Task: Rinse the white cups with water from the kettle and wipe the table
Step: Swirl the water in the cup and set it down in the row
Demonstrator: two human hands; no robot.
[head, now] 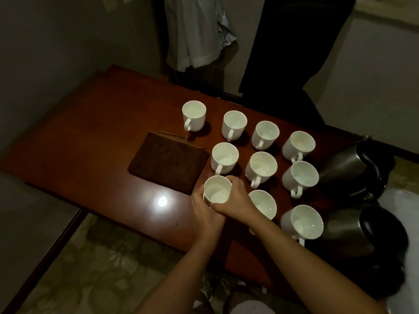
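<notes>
**Both hands on one cup, near edge of table**

White cup point(217, 190) upright, held between both hands close to the table's near edge. Left hand point(202, 208) wraps its left side; right hand point(235, 198) curls round the right side and over the far rim. Both are gripping the cup. Cannot tell whether its base rests on the wood or sits just above it, nor whether there is water inside; the interior reads pale and dim.

Nine other white cups point(261, 166) stand upright in loose rows toward the far and right edges, handles mostly facing the near side. One sits just behind the right wrist, partly hidden.

Folded brown cloth point(169, 162) lies flat just left of the cups, near the table's middle. Two dark metal kettles point(353, 168) stand at the right edge, one behind the other.

Table point(90, 132) is glossy reddish wood with a lamp glare on the near side. A person stands past the far edge.

Risks, judged from here:
- Right forearm passes close over the neighbouring cup; a sideways sweep could knock it.
- Held cup is close to the near edge; a slip on wet glaze sends it to the floor.
- Swirling or tipping water here would wet the cloth or table.
- Low light makes spills hard to spot.
</notes>
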